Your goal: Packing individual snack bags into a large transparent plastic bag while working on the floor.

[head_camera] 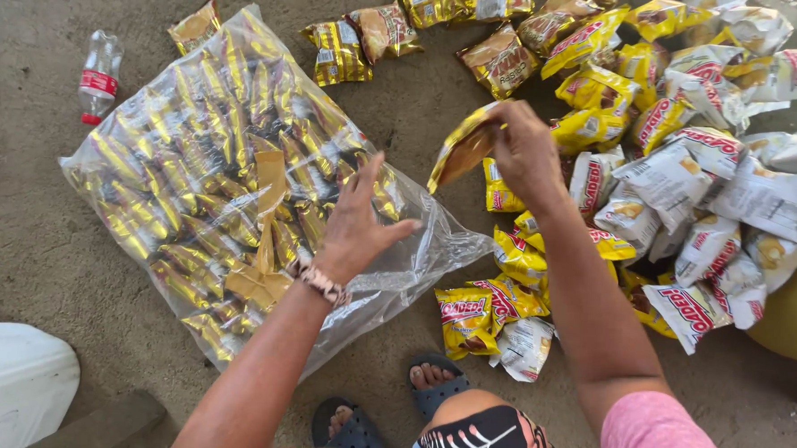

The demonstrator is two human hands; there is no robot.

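Hovering with fingers spread wide, the left hand (pixel 356 220) hangs over the open mouth of a big clear bag (pixel 230 176) packed with gold packets, near its right edge. The right hand (pixel 523 149) pinches a gold snack packet (pixel 463 146) in the air between the bag and the heap of packets (pixel 679 165). Bare floor (pixel 39 244) lies between bag and heap; an empty bottle (pixel 99 75) lies just left of the bag.
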